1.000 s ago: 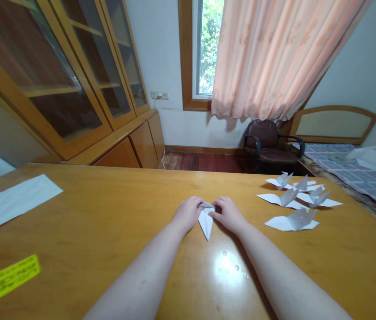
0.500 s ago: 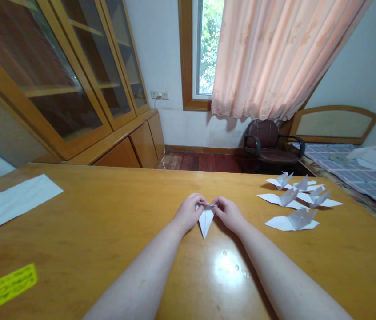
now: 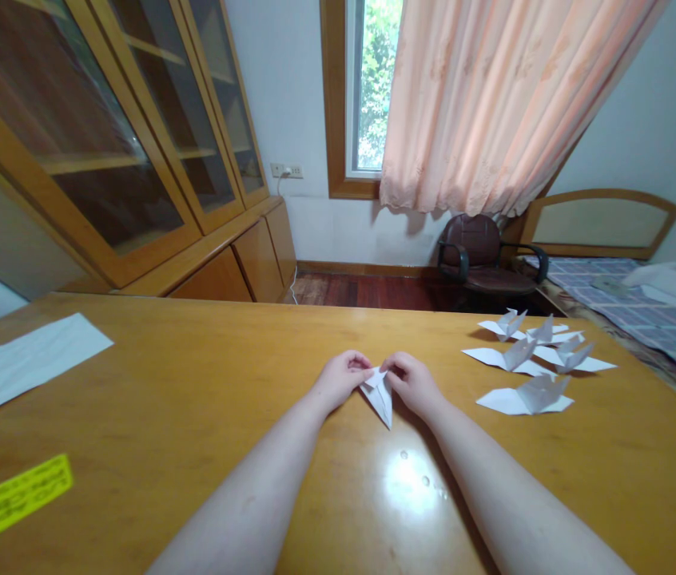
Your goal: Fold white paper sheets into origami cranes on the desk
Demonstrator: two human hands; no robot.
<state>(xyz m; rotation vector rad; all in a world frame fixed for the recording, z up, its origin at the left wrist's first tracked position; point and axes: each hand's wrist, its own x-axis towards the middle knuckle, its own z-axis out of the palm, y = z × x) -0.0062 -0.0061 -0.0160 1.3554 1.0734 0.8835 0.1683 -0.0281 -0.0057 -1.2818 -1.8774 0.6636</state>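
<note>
A small piece of folded white paper (image 3: 381,401) lies between my hands over the middle of the table, its narrow point aimed back toward me and a little to the right. My left hand (image 3: 343,382) pinches its upper left edge, thumb on top. From the other side my right hand (image 3: 411,378) grips the upper right edge, with its fingers bent round the fold. Fingertips cover part of the top flap. Off to the right stand several folded paper cranes (image 3: 533,397) with raised wings.
White paper (image 3: 26,363) lies flat at the table's left. Nearer me on that side is a yellow label with dark writing (image 3: 11,503). Beyond the wooden table (image 3: 224,343) are a brown armchair (image 3: 482,251), a bed (image 3: 614,287) and a glass-door cabinet (image 3: 176,120).
The folded paper has turned so its point swings to the right. Its top flap now lies flatter toward me. My left fingers have shifted slightly; the cranes have stayed put.
</note>
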